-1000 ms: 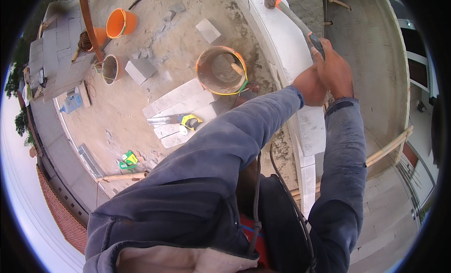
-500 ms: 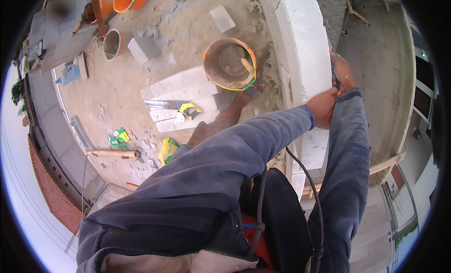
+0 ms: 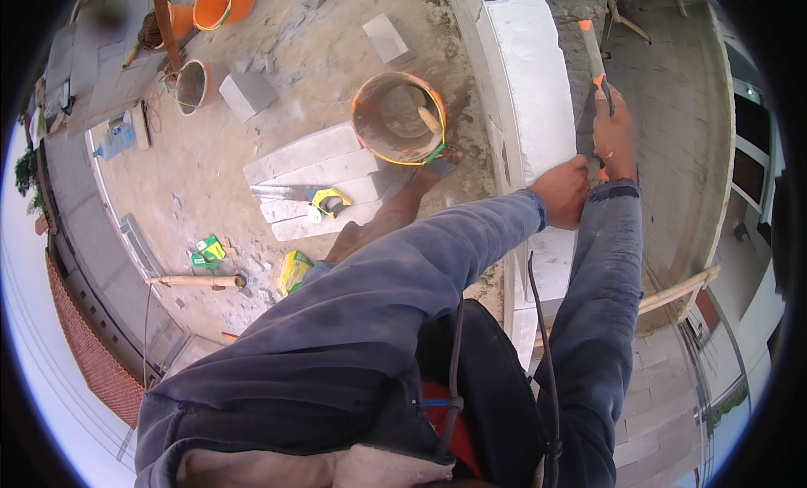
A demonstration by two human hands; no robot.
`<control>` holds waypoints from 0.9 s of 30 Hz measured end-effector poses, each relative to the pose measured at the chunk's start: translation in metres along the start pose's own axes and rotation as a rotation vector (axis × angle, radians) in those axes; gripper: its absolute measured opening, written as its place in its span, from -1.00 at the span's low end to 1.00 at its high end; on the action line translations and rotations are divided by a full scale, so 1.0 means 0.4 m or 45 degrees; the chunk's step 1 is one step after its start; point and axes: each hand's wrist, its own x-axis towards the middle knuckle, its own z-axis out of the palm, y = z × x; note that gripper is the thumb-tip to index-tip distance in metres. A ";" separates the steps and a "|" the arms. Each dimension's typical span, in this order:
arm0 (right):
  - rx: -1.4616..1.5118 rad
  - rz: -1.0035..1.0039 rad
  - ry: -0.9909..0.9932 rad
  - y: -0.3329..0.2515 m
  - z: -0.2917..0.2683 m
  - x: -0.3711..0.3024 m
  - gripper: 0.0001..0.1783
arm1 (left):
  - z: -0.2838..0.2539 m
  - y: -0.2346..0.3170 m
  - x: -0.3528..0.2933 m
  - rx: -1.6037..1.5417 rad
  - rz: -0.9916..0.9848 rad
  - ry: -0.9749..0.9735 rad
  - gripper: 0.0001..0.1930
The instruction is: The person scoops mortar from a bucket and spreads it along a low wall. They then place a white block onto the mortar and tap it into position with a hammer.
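My right hand [image 3: 615, 139] is closed round a long tool [image 3: 593, 55] with an orange tip, a pale grey shaft and a black and orange grip. It points away from me along the right side of a white block wall [image 3: 530, 93]. My left hand [image 3: 565, 192] is closed at the wall's right edge, just left of my right wrist. Whatever its curled fingers hold, if anything, is hidden. Both sleeved forearms reach forward, the left one crossing over the wall top.
Left of the wall stands a mortar-stained bucket [image 3: 399, 118] beside a person's bare foot [image 3: 450, 156]. Pale blocks [image 3: 307, 156] lie there with a yellow-handled saw [image 3: 329, 204]. Orange buckets [image 3: 223, 5] stand farther back. A concrete ledge [image 3: 681, 152] runs on the right.
My right hand has turned, and the tool's pale shaft and orange tip now show ahead of it. My left hand stays near the wall edge. The view has shifted slightly.
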 end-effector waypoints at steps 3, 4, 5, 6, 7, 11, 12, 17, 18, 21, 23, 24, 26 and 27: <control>-0.042 -0.629 0.443 0.029 -0.059 -0.055 -0.42 | -0.016 0.008 0.001 0.130 0.001 -0.156 -0.65; 0.044 -0.665 0.449 0.000 -0.079 -0.091 -0.43 | -0.005 0.004 -0.008 0.181 -0.006 -0.168 -0.63; 0.072 -0.718 0.479 -0.010 -0.090 -0.113 -0.43 | -0.016 0.008 -0.004 0.141 -0.009 -0.208 -0.65; 0.103 -0.771 0.504 -0.019 -0.096 -0.139 -0.43 | -0.027 0.007 -0.004 0.102 -0.014 -0.249 -0.65; 0.081 -0.855 0.544 -0.017 -0.095 -0.158 -0.43 | -0.043 0.014 0.005 0.063 -0.009 -0.280 -0.66; -0.379 -0.654 -0.017 -0.008 -0.097 -0.163 -0.36 | -0.001 0.015 0.001 0.041 -0.010 0.032 -0.69; -0.413 -0.628 -0.051 -0.013 -0.105 -0.159 -0.36 | 0.012 0.008 0.000 0.034 -0.003 0.119 -0.67; -0.266 -0.630 0.027 -0.056 -0.124 -0.183 -0.37 | 0.012 0.005 0.007 -0.206 -0.101 -0.105 -0.51; -0.257 -0.640 0.046 -0.039 -0.111 -0.190 -0.37 | 0.014 0.008 -0.004 -0.261 -0.103 0.000 -0.48; -0.362 -0.603 0.011 -0.023 -0.099 -0.173 -0.37 | 0.017 0.013 0.006 -0.136 -0.017 0.286 -0.44; -0.590 -0.446 -0.197 -0.058 -0.111 -0.163 -0.36 | 0.001 0.019 0.007 -0.039 -0.014 0.215 -0.42; -0.450 -0.499 -0.149 -0.059 -0.117 -0.164 -0.37 | -0.010 0.022 0.004 -0.036 -0.046 0.062 -0.41; -0.178 -0.600 -0.068 -0.029 -0.123 -0.178 -0.38 | -0.036 0.021 0.006 -0.021 -0.084 -0.133 -0.48; -0.131 -0.631 0.072 -0.003 -0.115 -0.178 -0.40 | -0.045 0.021 0.009 -0.014 -0.082 -0.183 -0.54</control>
